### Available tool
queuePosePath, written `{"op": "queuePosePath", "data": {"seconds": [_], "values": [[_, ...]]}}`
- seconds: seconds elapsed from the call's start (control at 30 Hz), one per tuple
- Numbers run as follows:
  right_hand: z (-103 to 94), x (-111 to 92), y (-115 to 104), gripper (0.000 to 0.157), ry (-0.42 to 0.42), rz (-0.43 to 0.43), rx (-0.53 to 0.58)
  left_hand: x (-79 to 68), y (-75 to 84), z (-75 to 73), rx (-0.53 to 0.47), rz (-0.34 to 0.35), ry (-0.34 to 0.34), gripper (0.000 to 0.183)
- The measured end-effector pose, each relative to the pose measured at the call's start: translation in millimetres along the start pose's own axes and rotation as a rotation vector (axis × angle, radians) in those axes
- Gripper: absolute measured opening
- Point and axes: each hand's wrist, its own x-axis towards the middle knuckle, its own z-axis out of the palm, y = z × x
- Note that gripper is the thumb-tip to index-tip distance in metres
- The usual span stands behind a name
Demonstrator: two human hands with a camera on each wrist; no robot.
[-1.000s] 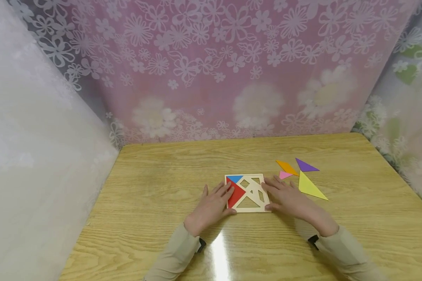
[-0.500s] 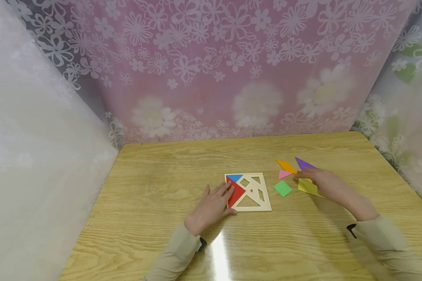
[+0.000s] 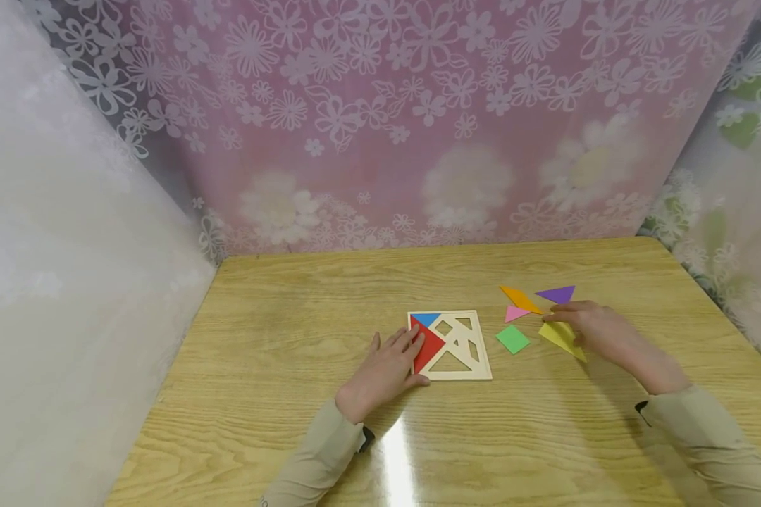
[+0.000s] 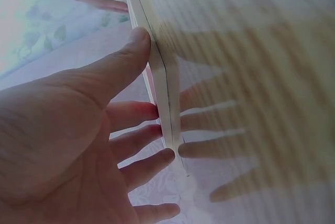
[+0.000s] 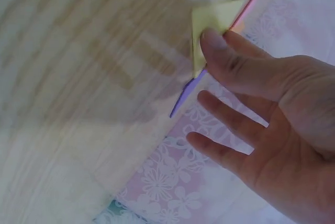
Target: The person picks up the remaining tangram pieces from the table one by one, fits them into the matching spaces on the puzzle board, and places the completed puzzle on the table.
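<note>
A square wooden tangram board (image 3: 459,375) lies on the table with a red triangle (image 3: 430,345) and a blue triangle (image 3: 425,319) seated in it. My left hand (image 3: 380,373) rests on its left side, fingers straight over the red piece and thumb at the front edge, as the left wrist view also shows. My right hand (image 3: 602,341) pinches a yellow triangle (image 3: 558,336) between thumb and index finger; in the right wrist view the thumb (image 5: 214,43) lies across the yellow piece and the other fingers are spread. A purple triangle (image 3: 558,294) is just beyond those fingers.
Between board and right hand lies a green square (image 3: 513,339). Behind it are a pink triangle (image 3: 516,313) and an orange parallelogram (image 3: 520,299), close together. The wooden table (image 3: 279,338) ends at a floral pink curtain (image 3: 368,141) at the back.
My right hand has left the board's right side and moved right to the yellow triangle, uncovering the green square. The yellow and purple triangles have turned. The left hand has stayed put.
</note>
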Motion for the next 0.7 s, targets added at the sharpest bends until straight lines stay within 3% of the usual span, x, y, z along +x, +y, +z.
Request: {"op": "queuePosePath", "data": {"seconds": [0.7], "values": [[-2.0, -7.5, 6.3, 0.048, -0.065, 0.144, 0.175, -1.0, 1.9, -0.9, 0.025, 0.012, 0.021, 0.075]]}}
